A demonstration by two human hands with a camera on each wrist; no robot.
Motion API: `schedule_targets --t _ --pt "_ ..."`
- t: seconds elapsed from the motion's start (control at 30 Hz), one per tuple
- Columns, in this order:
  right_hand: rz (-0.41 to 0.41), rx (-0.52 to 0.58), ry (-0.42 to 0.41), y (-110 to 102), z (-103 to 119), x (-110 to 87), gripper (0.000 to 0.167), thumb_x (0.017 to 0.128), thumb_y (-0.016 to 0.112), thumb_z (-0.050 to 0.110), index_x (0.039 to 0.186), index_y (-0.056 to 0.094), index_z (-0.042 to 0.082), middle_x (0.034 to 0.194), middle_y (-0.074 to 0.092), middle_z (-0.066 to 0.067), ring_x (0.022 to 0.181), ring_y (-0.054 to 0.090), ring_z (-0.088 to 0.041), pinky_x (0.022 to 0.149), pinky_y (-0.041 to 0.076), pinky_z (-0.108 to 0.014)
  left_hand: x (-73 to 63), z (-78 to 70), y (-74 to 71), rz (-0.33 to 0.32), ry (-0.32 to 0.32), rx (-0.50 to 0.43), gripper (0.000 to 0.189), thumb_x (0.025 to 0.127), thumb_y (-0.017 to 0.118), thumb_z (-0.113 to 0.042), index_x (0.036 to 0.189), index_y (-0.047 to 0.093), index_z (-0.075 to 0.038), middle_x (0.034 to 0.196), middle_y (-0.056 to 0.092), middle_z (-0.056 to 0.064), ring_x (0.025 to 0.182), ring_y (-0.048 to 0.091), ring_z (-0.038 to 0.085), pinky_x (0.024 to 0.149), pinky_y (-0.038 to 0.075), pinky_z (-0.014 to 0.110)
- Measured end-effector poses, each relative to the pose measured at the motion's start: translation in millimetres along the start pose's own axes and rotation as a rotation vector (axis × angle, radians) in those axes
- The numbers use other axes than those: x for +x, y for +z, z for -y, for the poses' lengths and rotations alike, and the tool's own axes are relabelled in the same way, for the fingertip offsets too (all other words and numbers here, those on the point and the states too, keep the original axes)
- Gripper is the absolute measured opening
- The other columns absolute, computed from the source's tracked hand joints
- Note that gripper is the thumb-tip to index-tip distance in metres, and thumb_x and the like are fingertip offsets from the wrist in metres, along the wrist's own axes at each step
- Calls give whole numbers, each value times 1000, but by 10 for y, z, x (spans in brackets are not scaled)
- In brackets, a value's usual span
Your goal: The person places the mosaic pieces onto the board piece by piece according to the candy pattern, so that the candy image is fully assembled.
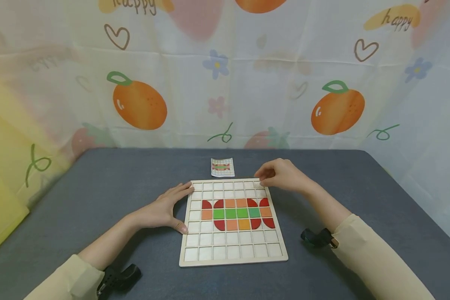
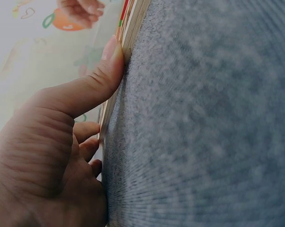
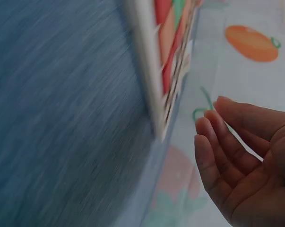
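Observation:
A square wooden grid board [image 1: 228,252] lies on the table with several coloured tiles in its middle rows. Green tiles [image 1: 230,213] run along the centre row, with salmon, orange and rounded red pieces [image 1: 219,225] around them. My left hand [image 1: 164,209] rests along the board's left edge, fingers spread, thumb tip against the lower part of that edge. Above the board's far right corner is my right hand [image 1: 283,175], fingers loosely bent. In the right wrist view a gap shows between thumb and fingers [image 3: 206,151], with nothing held there.
A small printed card [image 1: 222,167] with a similar coloured grid pattern lies just beyond the board's far edge. The dark grey table [image 1: 135,266] meets a patterned cloth [image 1: 225,83] at the back, and yellow cloth [image 1: 3,200] hangs at the left.

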State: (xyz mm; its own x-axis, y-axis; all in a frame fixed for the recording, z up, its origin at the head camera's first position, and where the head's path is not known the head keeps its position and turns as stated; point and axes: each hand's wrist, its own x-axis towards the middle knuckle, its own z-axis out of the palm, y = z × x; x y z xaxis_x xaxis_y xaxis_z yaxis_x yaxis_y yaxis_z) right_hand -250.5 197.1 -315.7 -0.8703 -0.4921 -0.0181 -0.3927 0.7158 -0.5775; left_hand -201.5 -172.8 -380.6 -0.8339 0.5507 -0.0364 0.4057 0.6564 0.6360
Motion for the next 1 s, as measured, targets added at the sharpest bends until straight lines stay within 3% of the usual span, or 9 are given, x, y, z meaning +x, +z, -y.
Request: schedule_targets --t 0.37,0.73,0.87,1.0 --pt "47 -80 32 -263 -512 -450 24 89 72 13 112 72 7 105 75 -9 94 72 -18 77 58 -30 14 1 1 12 5 -2 116 67 89 -44 157 26 -6 167 14 16 153 6 48 113 7 76" --pt "136 -77 135 -581 -1003 -982 28 88 73 36 107 71 15 100 74 3 86 66 0 75 53 -23 14 -17 -10 14 -3 -9 116 67 89 -42 156 26 -6 167 14 15 153 6 47 113 7 75" --pt "187 -20 149 -666 -1181 -1122 33 85 76 34 109 69 12 97 70 0 83 61 1 73 50 -23 10 -11 -8 13 -4 -14 115 67 89 -42 156 26 -6 167 14 16 153 5 47 113 7 75" --pt "268 109 111 -717 -1310 -1199 39 83 79 22 111 63 1 95 58 -6 77 54 -4 66 49 -24 3 -9 -12 12 -3 -13 115 67 89 -42 156 26 -6 167 14 16 153 6 47 113 6 76"
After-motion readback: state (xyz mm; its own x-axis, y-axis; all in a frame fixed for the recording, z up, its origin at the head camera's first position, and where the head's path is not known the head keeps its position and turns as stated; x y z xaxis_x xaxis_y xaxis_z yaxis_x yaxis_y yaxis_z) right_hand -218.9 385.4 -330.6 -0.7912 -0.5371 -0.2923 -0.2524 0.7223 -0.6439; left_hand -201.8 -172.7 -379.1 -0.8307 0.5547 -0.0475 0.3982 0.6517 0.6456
